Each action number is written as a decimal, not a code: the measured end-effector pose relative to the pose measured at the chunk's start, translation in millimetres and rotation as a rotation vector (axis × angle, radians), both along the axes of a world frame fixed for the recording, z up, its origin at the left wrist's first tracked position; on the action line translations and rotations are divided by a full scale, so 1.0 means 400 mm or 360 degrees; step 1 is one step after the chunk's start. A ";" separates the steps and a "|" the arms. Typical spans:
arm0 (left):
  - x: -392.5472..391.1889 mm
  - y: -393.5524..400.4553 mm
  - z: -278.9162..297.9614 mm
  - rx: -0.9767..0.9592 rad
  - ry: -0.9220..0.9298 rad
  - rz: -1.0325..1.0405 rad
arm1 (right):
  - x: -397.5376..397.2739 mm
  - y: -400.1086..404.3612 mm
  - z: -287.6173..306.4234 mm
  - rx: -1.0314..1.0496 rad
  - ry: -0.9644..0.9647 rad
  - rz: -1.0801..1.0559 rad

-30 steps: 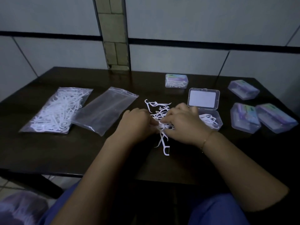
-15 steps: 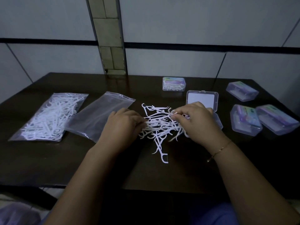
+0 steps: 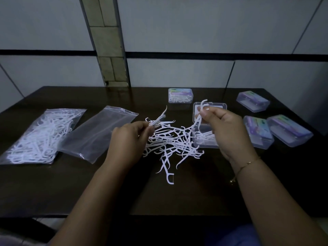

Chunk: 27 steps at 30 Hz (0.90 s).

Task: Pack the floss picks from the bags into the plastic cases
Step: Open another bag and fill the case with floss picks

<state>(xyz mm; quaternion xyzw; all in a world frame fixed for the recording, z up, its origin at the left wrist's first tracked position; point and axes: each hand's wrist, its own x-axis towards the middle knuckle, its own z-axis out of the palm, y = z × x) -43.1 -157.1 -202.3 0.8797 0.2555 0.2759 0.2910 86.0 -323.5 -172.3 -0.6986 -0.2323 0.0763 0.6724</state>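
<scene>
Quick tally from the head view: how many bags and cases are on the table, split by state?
Full floss-pick bag: 1
Empty zip bag: 1
Open plastic case: 1
Closed plastic cases: 4
Total: 7

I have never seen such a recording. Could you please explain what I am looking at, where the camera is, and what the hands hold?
There is no machine here. A person wears one camera on the head, looking down at their own two hands above a dark table.

The left hand pinches a few white floss picks. The right hand holds picks above the open plastic case, which already contains some.

A loose pile of floss picks lies between the hands. On the left lie a full bag of picks and an empty bag. Four closed cases stand at the back and on the right.
</scene>
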 end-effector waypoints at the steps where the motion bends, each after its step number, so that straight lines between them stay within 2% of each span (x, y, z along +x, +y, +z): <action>1: 0.001 -0.003 0.001 -0.0036 -0.0025 0.0015 | 0.007 -0.004 0.004 0.0058 0.0062 -0.0042; 4: 0.006 -0.006 -0.001 -0.0061 -0.0033 0.0022 | 0.033 -0.019 0.020 -0.0010 0.0011 -0.0134; 8: 0.011 -0.006 -0.002 -0.0034 -0.0021 0.0008 | 0.067 -0.041 0.046 -0.0853 -0.0660 0.0078; 10: 0.014 -0.006 0.002 0.0019 -0.0038 -0.0007 | 0.086 -0.044 0.044 -0.1178 -0.0855 0.0137; 16: 0.043 -0.017 0.024 0.0091 -0.0097 -0.0112 | 0.104 -0.044 0.008 -0.1561 -0.0855 0.0213; 18: 0.062 -0.029 0.032 0.0141 -0.0090 -0.0177 | 0.105 -0.052 0.003 -0.1467 -0.0807 0.0188; 20: 0.085 -0.050 0.040 0.0242 -0.0052 -0.0250 | 0.107 -0.069 -0.002 -0.1174 -0.0654 0.0037; 22: 0.113 -0.074 0.047 0.0535 0.0055 -0.0314 | 0.107 -0.086 -0.014 -0.0884 -0.0558 -0.0211; 24: 0.149 -0.095 0.055 0.0873 0.0216 -0.0369 | 0.105 -0.096 -0.029 -0.0752 -0.0604 -0.0417; 27: 0.221 -0.123 0.061 0.1046 0.0472 -0.0509 | 0.102 -0.104 -0.036 -0.0662 -0.0626 -0.0530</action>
